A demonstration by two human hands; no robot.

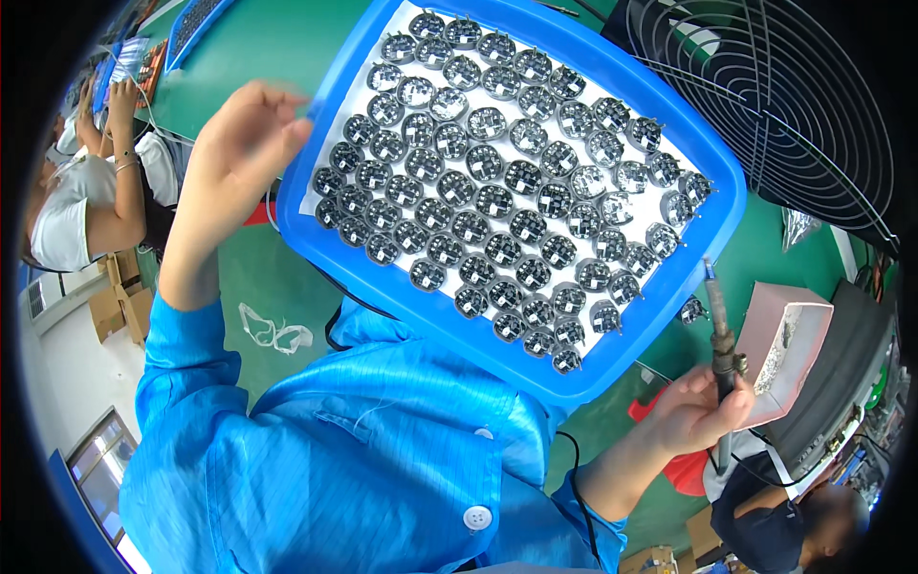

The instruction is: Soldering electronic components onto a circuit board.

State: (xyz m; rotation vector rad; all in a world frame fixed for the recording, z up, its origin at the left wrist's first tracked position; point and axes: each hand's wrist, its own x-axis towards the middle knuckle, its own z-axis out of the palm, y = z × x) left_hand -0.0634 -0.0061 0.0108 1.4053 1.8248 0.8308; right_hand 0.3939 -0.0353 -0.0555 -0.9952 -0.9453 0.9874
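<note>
My left hand (239, 153) is raised at the left rim of a blue plastic tray (660, 330). Its thumb and fingers are apart, slightly blurred, and nothing shows between them. Many small round electronic modules (493, 201), dark with pale square chips, stand in rows on white lining in the tray. To the right, my right hand (684, 411) is closed around the dark handle of a soldering iron (724, 346), its metal tip pointing up and away. Beside the tip, outside the tray, one more round module (690, 309) lies on the green table.
A pinkish open box (789, 354) with pale bits inside stands right of the iron. A black wire-guarded fan (765, 105) fills the far right. Another blue tray (196, 29) is at the far left. People (91, 191) (779, 517) sit at both sides.
</note>
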